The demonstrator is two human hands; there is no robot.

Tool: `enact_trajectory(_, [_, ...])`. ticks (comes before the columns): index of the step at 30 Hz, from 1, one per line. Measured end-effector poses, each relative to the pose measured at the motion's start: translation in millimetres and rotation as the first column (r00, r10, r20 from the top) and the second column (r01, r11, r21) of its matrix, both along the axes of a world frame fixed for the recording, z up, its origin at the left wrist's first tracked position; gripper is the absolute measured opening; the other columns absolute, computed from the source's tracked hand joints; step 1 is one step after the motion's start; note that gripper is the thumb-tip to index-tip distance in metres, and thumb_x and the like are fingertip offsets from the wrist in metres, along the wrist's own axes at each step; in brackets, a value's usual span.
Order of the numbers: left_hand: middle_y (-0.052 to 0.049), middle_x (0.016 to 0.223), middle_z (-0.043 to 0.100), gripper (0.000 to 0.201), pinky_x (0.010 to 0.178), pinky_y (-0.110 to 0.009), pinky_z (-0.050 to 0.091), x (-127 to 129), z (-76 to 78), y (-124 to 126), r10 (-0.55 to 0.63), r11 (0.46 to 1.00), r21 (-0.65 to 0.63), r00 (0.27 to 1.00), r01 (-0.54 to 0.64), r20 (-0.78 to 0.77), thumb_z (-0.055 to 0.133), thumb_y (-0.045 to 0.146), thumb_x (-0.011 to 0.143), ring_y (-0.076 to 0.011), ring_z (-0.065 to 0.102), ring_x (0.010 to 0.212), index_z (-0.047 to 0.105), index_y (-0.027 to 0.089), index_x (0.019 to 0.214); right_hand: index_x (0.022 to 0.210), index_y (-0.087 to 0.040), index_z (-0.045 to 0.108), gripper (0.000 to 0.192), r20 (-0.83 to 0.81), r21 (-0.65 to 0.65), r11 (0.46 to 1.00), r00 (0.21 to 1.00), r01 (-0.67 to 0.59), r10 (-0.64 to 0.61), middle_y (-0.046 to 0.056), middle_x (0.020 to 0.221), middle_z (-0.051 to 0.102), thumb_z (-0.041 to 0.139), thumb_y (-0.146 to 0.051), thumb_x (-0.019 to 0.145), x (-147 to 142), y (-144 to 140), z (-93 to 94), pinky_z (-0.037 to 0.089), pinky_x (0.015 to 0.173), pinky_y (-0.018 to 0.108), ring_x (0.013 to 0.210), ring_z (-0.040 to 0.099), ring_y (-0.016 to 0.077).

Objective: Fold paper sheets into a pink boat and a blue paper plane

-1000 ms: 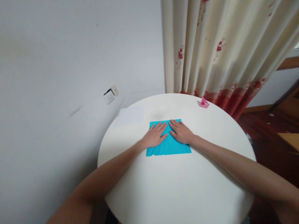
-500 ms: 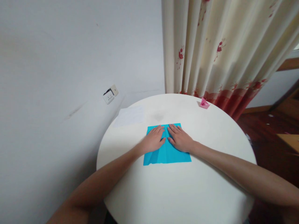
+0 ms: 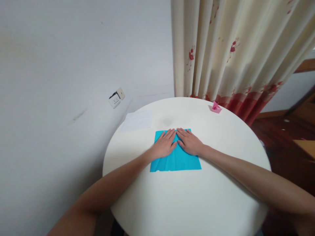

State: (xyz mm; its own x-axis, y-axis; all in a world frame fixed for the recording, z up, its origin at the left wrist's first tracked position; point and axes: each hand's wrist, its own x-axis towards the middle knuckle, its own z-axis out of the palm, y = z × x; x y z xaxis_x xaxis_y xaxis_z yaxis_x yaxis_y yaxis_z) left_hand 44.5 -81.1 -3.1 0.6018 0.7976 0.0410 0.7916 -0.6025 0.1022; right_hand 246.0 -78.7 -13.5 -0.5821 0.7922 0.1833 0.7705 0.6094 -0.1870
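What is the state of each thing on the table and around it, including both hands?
blue paper: flat on the table, creased, pressed down by both hands.
left hand: open, palm down on the blue paper.
right hand: open, palm down on the blue paper.
white sheet: flat, untouched.
pink folded paper: folded, at the far edge of the table.
curtain: drawn, hanging behind the table.
round white table: bears the papers.

No text, label, brand, number or sign could be read. The white sheet of paper (image 3: 137,120) on the round white table (image 3: 197,203) showed nothing legible.
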Motion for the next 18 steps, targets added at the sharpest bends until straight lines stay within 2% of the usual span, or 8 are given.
enact_trajectory(8, [-0.007,0.166,0.018,0.058,0.123,-0.051,0.014,-2.7,3.8,0.9,-0.026,0.999,-0.035,1.0,0.027,0.014,0.028,0.05,0.104,-0.0268,0.012,0.154,0.028,0.024,0.157,0.153,-0.009,0.037,0.061,0.02,-0.025,0.994,0.994,0.105,-0.105,0.015,0.161,0.03,0.032,-0.044,0.103,7.7,9.9,3.7,0.022,0.121,0.049,0.15,0.026,0.0274])
enact_trajectory(13, [-0.004,0.166,0.017,0.061,0.123,-0.05,0.012,-2.3,5.6,0.9,-0.024,0.998,-0.059,1.0,0.024,0.004,0.027,0.052,0.104,-0.0267,0.01,0.154,0.024,0.024,0.158,0.15,-0.01,0.041,0.058,-0.018,-0.032,0.985,0.986,0.168,-0.168,0.016,0.159,0.034,0.037,-0.042,0.102,10.2,12.8,5.2,0.024,0.12,0.047,0.148,0.029,0.0275])
enact_trajectory(18, [-0.006,0.166,0.015,0.065,0.124,-0.048,0.012,-2.0,6.0,0.5,-0.009,0.998,-0.065,1.0,0.009,-0.004,0.025,0.054,0.104,-0.0258,0.01,0.154,0.02,0.019,0.159,0.141,-0.01,0.052,0.049,-0.14,-0.002,0.981,0.971,0.195,-0.194,0.016,0.148,0.051,0.044,-0.034,0.099,11.1,15.6,6.6,0.03,0.117,0.041,0.14,0.043,0.0268])
